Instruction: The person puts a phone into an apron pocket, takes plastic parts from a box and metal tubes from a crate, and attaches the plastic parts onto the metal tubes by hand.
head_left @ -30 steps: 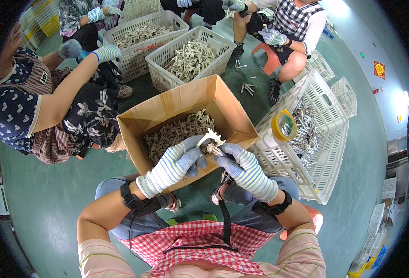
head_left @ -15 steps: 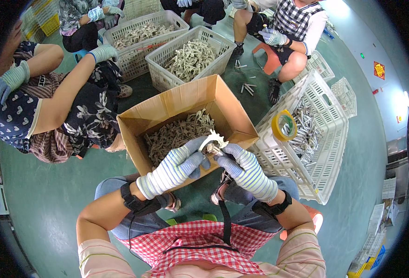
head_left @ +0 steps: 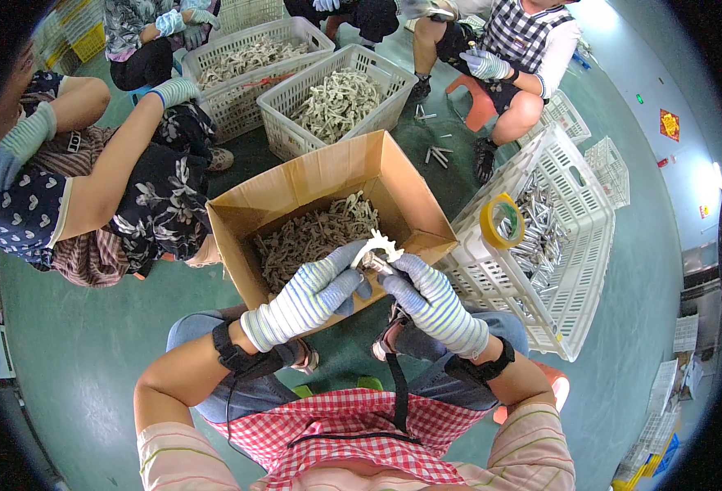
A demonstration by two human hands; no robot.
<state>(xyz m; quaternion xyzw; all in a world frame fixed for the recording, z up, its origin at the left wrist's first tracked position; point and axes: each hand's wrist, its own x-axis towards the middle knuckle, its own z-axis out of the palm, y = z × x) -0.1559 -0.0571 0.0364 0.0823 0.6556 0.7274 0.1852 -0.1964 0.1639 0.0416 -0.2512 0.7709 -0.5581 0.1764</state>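
Observation:
In striped gloves, both my hands are over the front edge of the open cardboard box (head_left: 291, 176). Closed fingers of my left hand (head_left: 308, 295) pinch a pale curved piece with a toothed outer edge (head_left: 381, 241). My right hand (head_left: 435, 307) is closed on a short shiny metal rod (head_left: 377, 263), its end against the inside of the curved piece. Fingertips hide part of both things. Inside the box lies a heap of greyish irregular pieces (head_left: 316, 237).
To my right, a tilted white crate (head_left: 578, 274) holds many metal rods, with a yellow tape roll (head_left: 500, 221) at its rim. Two crates of pale pieces, including a nearer one (head_left: 295, 135), stand beyond the box. Gloved co-workers sit around; loose rods (head_left: 438, 155) lie on the floor.
The metal rod has turned slightly between my hands; the curved piece stays in place. At left, a co-worker's gloved hands have shifted, and another co-worker's hand at the top right has moved.

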